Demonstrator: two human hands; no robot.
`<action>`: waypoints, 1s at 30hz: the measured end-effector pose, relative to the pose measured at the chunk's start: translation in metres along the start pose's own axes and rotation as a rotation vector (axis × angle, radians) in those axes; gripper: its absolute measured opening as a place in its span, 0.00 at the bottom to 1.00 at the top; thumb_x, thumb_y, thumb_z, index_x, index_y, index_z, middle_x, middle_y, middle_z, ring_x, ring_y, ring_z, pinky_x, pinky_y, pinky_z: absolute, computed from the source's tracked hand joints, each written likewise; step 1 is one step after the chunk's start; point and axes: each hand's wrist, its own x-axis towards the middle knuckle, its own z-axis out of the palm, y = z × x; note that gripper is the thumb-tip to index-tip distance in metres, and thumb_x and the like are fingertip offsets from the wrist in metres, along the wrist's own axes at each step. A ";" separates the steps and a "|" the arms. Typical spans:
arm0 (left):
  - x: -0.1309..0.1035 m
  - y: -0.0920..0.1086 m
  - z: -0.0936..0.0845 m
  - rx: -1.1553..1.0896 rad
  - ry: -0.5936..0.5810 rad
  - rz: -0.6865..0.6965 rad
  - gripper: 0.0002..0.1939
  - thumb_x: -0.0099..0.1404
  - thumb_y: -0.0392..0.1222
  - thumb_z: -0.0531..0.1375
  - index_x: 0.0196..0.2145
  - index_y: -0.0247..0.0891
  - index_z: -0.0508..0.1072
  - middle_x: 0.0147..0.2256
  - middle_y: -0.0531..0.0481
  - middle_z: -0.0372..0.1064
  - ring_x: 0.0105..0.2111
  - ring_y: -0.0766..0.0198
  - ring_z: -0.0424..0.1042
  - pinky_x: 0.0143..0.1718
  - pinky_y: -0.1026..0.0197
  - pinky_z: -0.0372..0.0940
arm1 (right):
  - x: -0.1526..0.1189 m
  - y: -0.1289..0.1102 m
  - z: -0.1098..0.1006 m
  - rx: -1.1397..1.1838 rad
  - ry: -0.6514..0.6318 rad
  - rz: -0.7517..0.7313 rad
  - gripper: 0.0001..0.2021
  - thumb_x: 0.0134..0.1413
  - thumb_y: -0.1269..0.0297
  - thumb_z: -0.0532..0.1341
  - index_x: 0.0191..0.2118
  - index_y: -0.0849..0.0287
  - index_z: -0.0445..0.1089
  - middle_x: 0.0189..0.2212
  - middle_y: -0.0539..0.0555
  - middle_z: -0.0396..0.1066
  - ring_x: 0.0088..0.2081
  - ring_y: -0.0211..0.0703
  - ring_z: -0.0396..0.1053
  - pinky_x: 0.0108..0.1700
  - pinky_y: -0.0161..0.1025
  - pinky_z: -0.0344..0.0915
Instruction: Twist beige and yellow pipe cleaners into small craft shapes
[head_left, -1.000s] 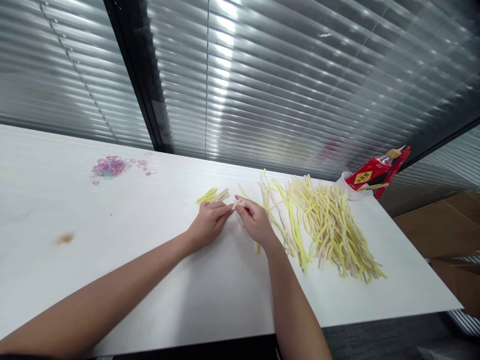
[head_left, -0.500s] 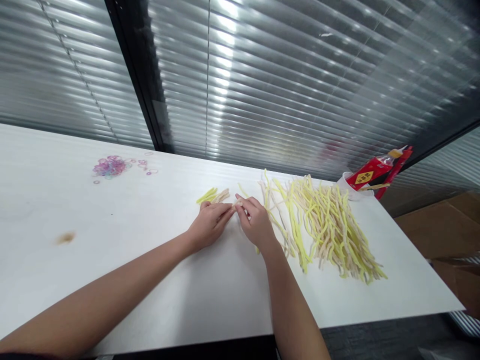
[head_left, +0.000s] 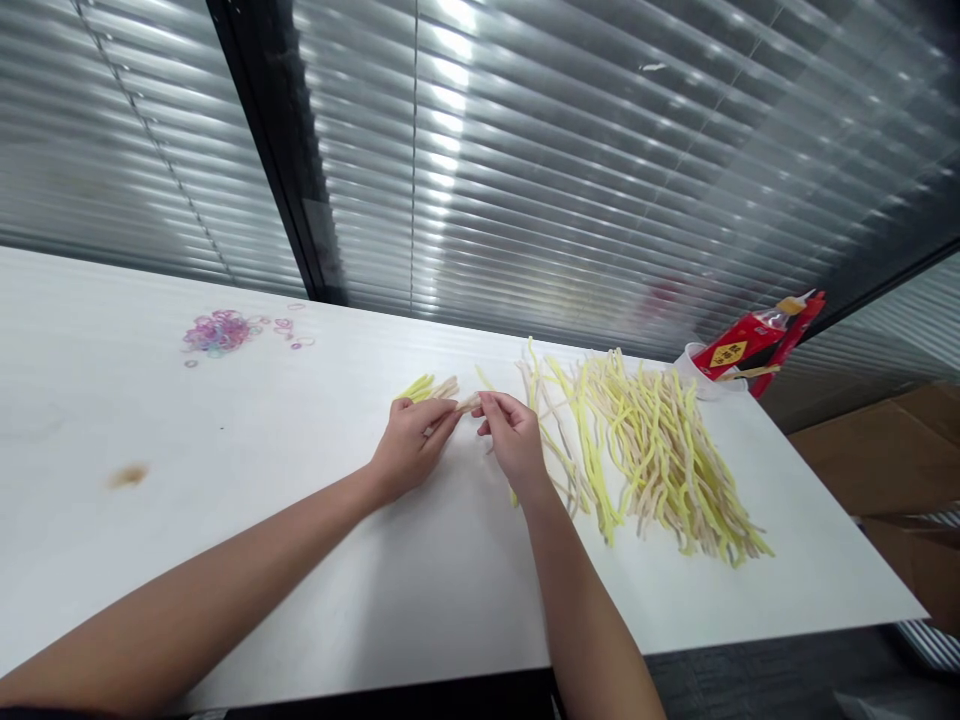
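My left hand (head_left: 414, 443) is closed on a beige fuzzy strand, like a pipe cleaner (head_left: 469, 404), which stretches toward my right hand (head_left: 513, 440). The thumb and fingers of my right hand pinch its other end. Whether it is one strand or several folded together I cannot tell. Just beyond my left hand lie short yellow strands (head_left: 417, 386) and short beige strands (head_left: 446, 387), partly hidden by the fingers. A few loose long strands (head_left: 551, 420) lie right of my right hand.
A large pile of yellow and beige strands (head_left: 667, 450) covers the right of the white table (head_left: 450, 600). Behind it, a clear plastic cup (head_left: 694, 372) holds a red-labelled bottle (head_left: 739, 345). Small pink and purple rubber bands (head_left: 219, 332) lie at the back left, near slatted blinds (head_left: 525, 180).
My right hand's fingers have shifted slightly and now pinch the strand's end, with more of the beige strand showing between the hands. My left hand has barely moved.
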 end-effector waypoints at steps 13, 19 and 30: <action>0.001 0.003 -0.004 -0.016 -0.047 0.039 0.15 0.70 0.47 0.49 0.37 0.41 0.74 0.27 0.54 0.70 0.28 0.67 0.65 0.40 0.57 0.53 | 0.001 0.001 0.001 0.149 0.018 0.118 0.09 0.46 0.60 0.63 0.32 0.60 0.72 0.27 0.51 0.72 0.28 0.37 0.69 0.36 0.37 0.69; 0.004 -0.001 -0.002 -0.075 -0.051 0.051 0.18 0.71 0.45 0.47 0.29 0.37 0.69 0.24 0.54 0.67 0.26 0.66 0.62 0.35 0.59 0.55 | -0.004 -0.001 0.002 -0.064 -0.030 -0.084 0.08 0.52 0.62 0.59 0.36 0.59 0.71 0.31 0.52 0.73 0.32 0.40 0.70 0.36 0.36 0.68; 0.006 0.002 -0.006 -0.340 -0.023 -0.038 0.14 0.67 0.46 0.53 0.31 0.37 0.73 0.30 0.50 0.72 0.32 0.64 0.68 0.35 0.61 0.62 | -0.006 0.001 0.005 -0.081 -0.090 -0.184 0.13 0.53 0.62 0.60 0.45 0.58 0.70 0.32 0.52 0.72 0.33 0.39 0.70 0.36 0.35 0.68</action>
